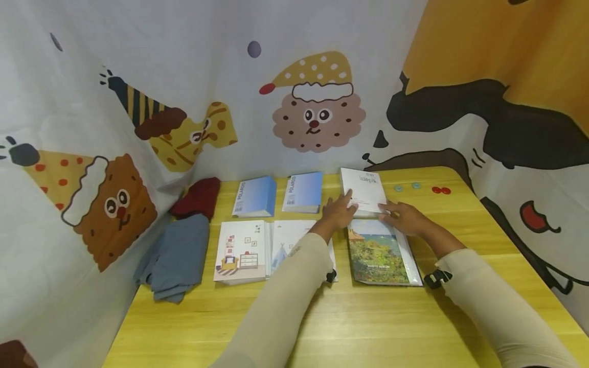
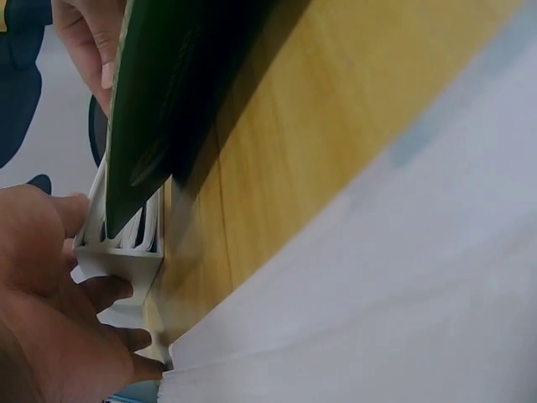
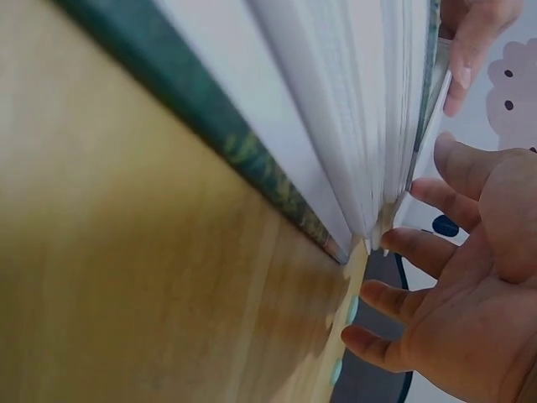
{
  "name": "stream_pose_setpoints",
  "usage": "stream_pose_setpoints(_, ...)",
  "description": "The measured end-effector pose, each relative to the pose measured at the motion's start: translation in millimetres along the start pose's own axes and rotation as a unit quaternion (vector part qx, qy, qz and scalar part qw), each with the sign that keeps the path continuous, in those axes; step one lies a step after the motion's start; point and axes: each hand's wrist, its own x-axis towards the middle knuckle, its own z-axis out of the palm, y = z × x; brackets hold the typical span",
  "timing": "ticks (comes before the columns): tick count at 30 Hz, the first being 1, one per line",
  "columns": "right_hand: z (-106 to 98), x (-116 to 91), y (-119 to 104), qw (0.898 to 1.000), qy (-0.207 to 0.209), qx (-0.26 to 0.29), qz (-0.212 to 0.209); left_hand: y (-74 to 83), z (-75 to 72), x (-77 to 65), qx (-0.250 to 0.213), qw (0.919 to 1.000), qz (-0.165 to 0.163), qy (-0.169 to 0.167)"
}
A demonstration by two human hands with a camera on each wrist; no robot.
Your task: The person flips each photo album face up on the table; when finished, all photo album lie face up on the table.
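A small white album (image 1: 365,183) lies at the back of the table, its cover printed with lettering. My left hand (image 1: 338,213) is at its left side, one finger reaching over the cover. In the left wrist view, the left thumb (image 2: 71,211) touches the album's white case (image 2: 126,267), where page edges show. The right hand (image 1: 409,219) is at the near right corner, fingers extended and spread in the right wrist view. In front lies a thick photo album (image 1: 379,253) with a garden picture and dark green edges; the right hand overlaps its far end.
Two blue albums (image 1: 255,197) marked Polaroid stand at the back left. Nearer are two white illustrated albums (image 1: 241,250), one partly behind the left arm. Folded grey cloth (image 1: 179,255) and dark red cloth (image 1: 198,198) lie left. Light blue and red discs (image 1: 441,190) sit back right.
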Motion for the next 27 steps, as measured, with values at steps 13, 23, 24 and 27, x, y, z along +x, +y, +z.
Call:
stream_pose_setpoints(13, -7.8, 10.5, -10.2, 0.998, -0.004, -0.046, -0.044, 4.2, -12.1, -7.1, -0.002, 0.9999, 0.005, -0.013)
stream_pose_setpoints(23, -16.4, 21.8, -32.7, 0.996, -0.006, -0.063, -0.064, 8.7, -47.2, -12.8, -0.004, 0.9981, 0.061, -0.007)
stream_pose_setpoints(24, -16.5, 23.2, -34.8, 0.996, -0.007, -0.06, -0.066, 8.3, -50.2, -14.1, -0.004, 0.9979, 0.064, -0.007)
stream_pose_setpoints(27, -15.2, 29.5, -43.2, 0.996, -0.011, -0.056, -0.067, 2.5, -59.5, -17.4, -0.003, 0.9984, 0.056, -0.001)
